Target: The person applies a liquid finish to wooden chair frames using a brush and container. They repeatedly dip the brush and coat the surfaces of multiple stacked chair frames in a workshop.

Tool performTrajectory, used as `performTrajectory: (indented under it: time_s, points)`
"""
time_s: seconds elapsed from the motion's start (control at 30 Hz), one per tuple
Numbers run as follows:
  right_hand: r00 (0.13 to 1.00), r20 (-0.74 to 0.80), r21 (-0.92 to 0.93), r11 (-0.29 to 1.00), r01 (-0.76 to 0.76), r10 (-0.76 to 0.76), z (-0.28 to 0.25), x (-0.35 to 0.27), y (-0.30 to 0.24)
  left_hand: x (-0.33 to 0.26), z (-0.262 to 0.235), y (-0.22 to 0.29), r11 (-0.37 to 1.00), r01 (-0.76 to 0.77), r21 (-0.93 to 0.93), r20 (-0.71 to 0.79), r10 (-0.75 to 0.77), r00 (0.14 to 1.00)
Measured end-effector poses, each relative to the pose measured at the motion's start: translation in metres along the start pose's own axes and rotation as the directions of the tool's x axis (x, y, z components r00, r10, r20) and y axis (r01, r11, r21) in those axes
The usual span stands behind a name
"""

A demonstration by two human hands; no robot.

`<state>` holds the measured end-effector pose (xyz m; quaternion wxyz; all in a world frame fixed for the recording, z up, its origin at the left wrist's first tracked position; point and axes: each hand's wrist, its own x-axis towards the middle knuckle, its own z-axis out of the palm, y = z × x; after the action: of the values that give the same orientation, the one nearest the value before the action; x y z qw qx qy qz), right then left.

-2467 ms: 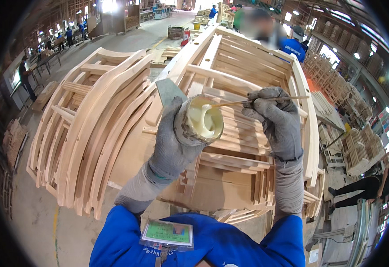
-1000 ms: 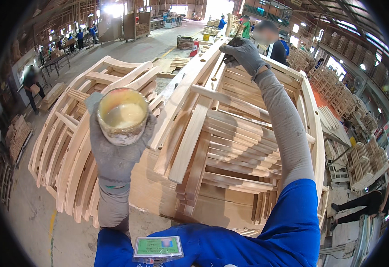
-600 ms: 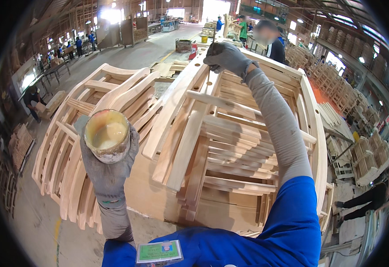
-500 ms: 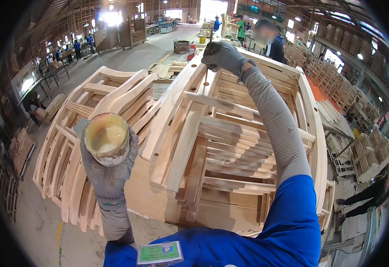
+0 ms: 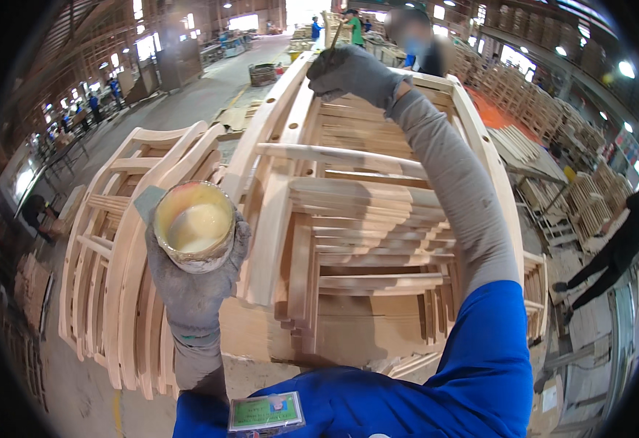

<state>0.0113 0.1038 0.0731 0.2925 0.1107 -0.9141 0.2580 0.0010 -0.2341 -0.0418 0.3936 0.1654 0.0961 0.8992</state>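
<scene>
My left hand [image 5: 194,296], in a grey glove, is wrapped round a stained round cup [image 5: 195,259] of creamy yellow glue [image 5: 201,225]. A flat greyish piece [image 5: 148,201] sticks out beside the cup's rim. My right hand [image 5: 356,77], also gloved, pinches a thin stick [image 5: 335,40] over the far end of a pale wooden chair frame [image 5: 276,111]. The stick's lower end is hidden behind my fingers. Dark round holes [image 5: 295,125] show along the frame's long rail. Below it, more frames with slats [image 5: 378,191] lie stacked.
Another stack of curved wooden frames [image 5: 126,219] stands at the left. A person [image 5: 425,55] is just beyond the far end of the work, and one in dark clothes [image 5: 615,244] stands at the right. A round drum [image 5: 262,74] is on the floor ahead.
The view has shifted, so the frames appear further left. My right hand has moved off the hole where the stick's tip was and tilted the stick. My left hand still holds the cup.
</scene>
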Motion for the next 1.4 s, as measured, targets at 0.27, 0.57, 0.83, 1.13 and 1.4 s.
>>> performTrajectory:
  time_s: [0.27,0.57,0.83,1.13,1.4]
  points:
    - [0.971,-0.113,0.108,0.975,-0.197,0.209,-0.051,-0.109,-0.157,0.005,-0.006,-0.054,0.955,0.295,0.02,0.056,-0.296,0.954]
    - [0.878,-0.172,0.383,0.851,-0.359,0.447,-0.012,-0.223,-0.194,-0.002,0.003,-0.117,0.853,0.52,0.043,0.183,-0.519,0.835]
    - [0.71,-0.317,0.75,0.625,-0.218,0.629,-0.006,-0.258,-0.195,-0.008,0.012,-0.139,0.752,0.658,-0.046,0.214,-0.636,0.742]
    - [0.58,-0.282,0.911,0.404,-0.088,0.764,-0.005,-0.288,-0.179,-0.002,0.016,-0.17,0.717,0.689,-0.108,0.291,-0.64,0.711]
    - [0.519,-0.391,0.873,0.485,-0.053,0.76,-0.049,-0.284,-0.143,0.011,0.035,-0.176,0.757,0.606,-0.244,0.152,-0.588,0.795]
